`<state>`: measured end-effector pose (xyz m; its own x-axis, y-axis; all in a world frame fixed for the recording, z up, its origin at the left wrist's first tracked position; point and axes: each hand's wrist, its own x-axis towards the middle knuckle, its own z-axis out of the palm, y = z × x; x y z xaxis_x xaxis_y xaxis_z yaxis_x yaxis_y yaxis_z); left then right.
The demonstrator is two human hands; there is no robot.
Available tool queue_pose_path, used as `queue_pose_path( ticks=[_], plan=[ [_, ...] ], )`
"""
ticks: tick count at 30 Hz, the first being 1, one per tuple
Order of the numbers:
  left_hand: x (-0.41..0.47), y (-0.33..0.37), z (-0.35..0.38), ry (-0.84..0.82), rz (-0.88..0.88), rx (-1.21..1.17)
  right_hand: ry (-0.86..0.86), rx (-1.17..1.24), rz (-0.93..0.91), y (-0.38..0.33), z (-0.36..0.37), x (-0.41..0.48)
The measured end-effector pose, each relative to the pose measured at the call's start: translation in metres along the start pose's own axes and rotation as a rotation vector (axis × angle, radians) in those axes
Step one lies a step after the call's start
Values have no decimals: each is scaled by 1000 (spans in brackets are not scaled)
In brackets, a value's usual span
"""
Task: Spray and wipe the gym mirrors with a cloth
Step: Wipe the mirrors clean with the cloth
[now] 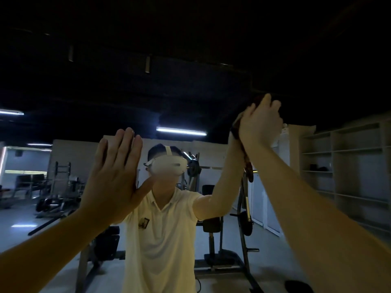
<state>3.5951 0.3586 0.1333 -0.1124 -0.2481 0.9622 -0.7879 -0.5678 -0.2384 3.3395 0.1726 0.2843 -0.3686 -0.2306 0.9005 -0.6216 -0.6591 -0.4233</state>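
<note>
1. The cloth [246,157] is dark and looks soft and light. It is bunched under the right hand [261,121] against the mirror [211,92], with a loose tail hanging down past the wrist. A limp rag like this likely folds and slips, so it is best held flat under the palm with the fingers spread over it.
2. The right hand is raised high on the glass, fingers curled loosely over the cloth and pressing it to the surface; the arm reaches up and forward, nearly straight.
3. The left hand [114,174] is fully open and holds nothing, palm flat toward the glass, fingers together and pointing up, thumb out to the side. Whether it touches the mirror I cannot tell.
4. No spray bottle is in view.
5. The mirror fills the view ahead, reflecting gym equipment [243,218] and shelves [349,157].
</note>
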Motion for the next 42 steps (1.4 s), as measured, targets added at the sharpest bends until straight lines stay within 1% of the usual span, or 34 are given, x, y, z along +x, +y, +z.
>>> queue_pose_path(
  ticks=[2,5,7,9,11,12,13,14,17,19,22,25,27,29,31,33,36,38,42],
  plan=[
    [0,1,1,2,1,12,-21,46,-35,-37,7,-15],
    [0,0,0,7,7,10,-48,68,-247,-97,12,-55],
    [0,-1,-1,5,12,6,-76,103,-415,-123,9,-85],
    [-1,-1,-2,9,9,-5,-129,110,-610,-128,3,-107],
    [-1,-2,-2,7,7,-17,-186,81,-787,-106,-3,-111],
    [0,-2,-2,6,6,-16,-210,46,-824,-86,-6,-106],
    [0,-2,-1,4,5,-11,-220,7,-806,-63,-9,-98],
    [0,-3,-1,2,3,-6,-218,-25,-745,-37,-12,-87],
    [-1,-1,-3,1,-7,-3,-194,-50,-495,46,-21,-52],
    [0,0,-5,-4,-5,-1,-164,-59,-350,79,-22,-37],
    [0,-1,-8,-37,-5,13,-140,-38,-172,79,-15,-36],
    [1,-9,-16,-63,32,11,-133,29,-93,44,-11,-48],
    [-4,-20,-25,-43,98,30,-154,32,-119,13,-9,-60],
    [-13,-37,-31,2,132,41,-167,40,-184,-19,-9,-73],
    [-25,-58,-31,49,80,16,-168,55,-227,-55,-7,-88],
    [-37,-81,-28,56,15,-1,-168,63,-269,-91,-4,-106],
    [-49,-118,-23,40,2,-5,-168,3,-356,-147,4,-135],
    [-53,-137,-19,59,-16,-4,-146,-15,-407,-181,9,-152],
    [-57,-154,-9,81,-59,-76,-133,82,-524,-238,15,-194]
  ],
)
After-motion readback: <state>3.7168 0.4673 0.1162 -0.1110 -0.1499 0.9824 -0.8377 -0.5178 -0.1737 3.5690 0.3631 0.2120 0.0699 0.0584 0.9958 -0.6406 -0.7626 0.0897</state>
